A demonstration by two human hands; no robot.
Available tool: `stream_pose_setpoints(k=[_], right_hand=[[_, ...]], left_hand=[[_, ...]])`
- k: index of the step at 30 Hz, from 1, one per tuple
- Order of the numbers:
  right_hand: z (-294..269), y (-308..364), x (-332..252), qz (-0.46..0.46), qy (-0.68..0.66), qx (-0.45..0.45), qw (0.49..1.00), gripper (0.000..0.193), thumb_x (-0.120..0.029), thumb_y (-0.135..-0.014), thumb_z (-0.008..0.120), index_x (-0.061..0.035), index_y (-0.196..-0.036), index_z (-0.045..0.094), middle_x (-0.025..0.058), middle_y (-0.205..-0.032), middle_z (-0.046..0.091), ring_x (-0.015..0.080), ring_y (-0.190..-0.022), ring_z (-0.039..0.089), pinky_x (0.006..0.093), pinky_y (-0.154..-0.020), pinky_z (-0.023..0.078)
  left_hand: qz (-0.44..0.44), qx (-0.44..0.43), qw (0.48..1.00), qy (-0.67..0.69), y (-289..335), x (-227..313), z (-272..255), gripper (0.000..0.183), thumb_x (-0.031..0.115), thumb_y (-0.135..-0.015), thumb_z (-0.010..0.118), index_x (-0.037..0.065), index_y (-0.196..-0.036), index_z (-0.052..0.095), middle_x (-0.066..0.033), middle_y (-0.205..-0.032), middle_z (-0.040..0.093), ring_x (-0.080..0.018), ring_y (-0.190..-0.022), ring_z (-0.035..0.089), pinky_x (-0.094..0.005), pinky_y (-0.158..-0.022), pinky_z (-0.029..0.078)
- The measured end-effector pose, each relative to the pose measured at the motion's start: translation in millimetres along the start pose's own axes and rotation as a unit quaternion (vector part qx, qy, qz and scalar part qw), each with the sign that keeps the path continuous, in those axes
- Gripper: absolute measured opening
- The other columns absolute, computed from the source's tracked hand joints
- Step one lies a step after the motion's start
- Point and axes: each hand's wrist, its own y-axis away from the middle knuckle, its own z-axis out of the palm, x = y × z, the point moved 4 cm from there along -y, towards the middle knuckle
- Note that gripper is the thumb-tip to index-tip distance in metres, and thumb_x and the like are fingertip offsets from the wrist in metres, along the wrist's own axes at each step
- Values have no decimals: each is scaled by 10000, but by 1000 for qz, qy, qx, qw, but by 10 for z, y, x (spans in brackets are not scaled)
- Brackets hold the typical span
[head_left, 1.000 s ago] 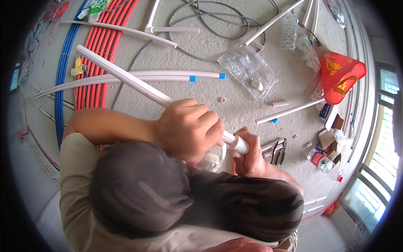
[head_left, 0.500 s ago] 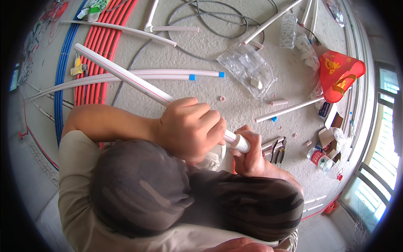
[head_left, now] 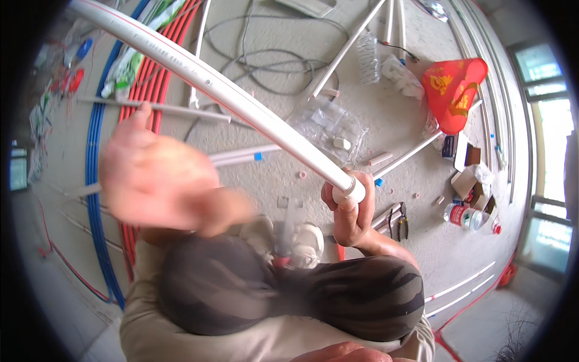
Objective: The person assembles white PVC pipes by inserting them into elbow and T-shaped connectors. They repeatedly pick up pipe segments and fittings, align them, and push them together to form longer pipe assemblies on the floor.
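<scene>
A long white plastic pipe [head_left: 208, 87] with a thin red stripe slants from the upper left down to the centre right. Its lower end sits in a short white pipe fitting [head_left: 351, 192]. Closed around that fitting is my right hand [head_left: 354, 211], thumb on its near side. My left hand [head_left: 166, 181] is off the pipe, above the floor at the left, blurred by motion. Its palm shows and one finger stretches up, with nothing visible in it. Pliers [head_left: 404, 222] lie on the floor beside my right wrist.
Red pipes [head_left: 175, 33] and blue pipes [head_left: 96, 142] run along the floor at the left. Ahead lie a coiled grey cable [head_left: 253, 60] and a clear plastic bag [head_left: 329, 130]. A red bag [head_left: 453, 93], an open carton [head_left: 470, 181] and a water bottle [head_left: 465, 216] are at the right.
My left hand has let go of the pipe and moved left. The pipe's far end has come up and nearer, while my right hand keeps hold of the fitting.
</scene>
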Motion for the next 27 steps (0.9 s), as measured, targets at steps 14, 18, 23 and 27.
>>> stream_pose_setpoints(k=[14, 18, 23, 27], right_hand=[[260, 280, -174, -49, 117, -78, 989, 532, -223, -991, 713, 46, -1313, 387, 222, -991, 569, 316, -788, 567, 432, -711, 482], [277, 256, -208, -79, 115, -46, 989, 581, -172, -904, 814, 21, -1287, 422, 243, -985, 602, 402, -756, 621, 473, -655, 507], [290, 222, -259, -99, 131, -43, 985, 586, -148, -890, 818, 23, -1286, 422, 228, -970, 600, 377, -730, 617, 468, -633, 500], [305, 248, -211, -119, 136, -22, 983, 604, -139, -879, 826, 30, -1293, 420, 221, -971, 600, 375, -739, 626, 463, -636, 511]], left_hand=[[-524, -10, 567, 636, 224, 211, 296, 523, 612, -1073, 452, 166, -801, 407, 37, -638, 414, -107, -457, 289, -297, -463, 301], [-530, -5, 565, 632, 229, 196, 297, 525, 600, -1070, 479, 168, -783, 398, 36, -614, 403, -92, -429, 268, -290, -415, 262], [-532, 1, 551, 643, 227, 160, 307, 539, 603, -1063, 495, 165, -768, 392, 40, -605, 397, -81, -421, 260, -278, -383, 232], [-528, 9, 545, 651, 239, 170, 350, 534, 573, -1060, 534, 162, -754, 386, 44, -590, 377, -70, -410, 261, -271, -372, 227]])
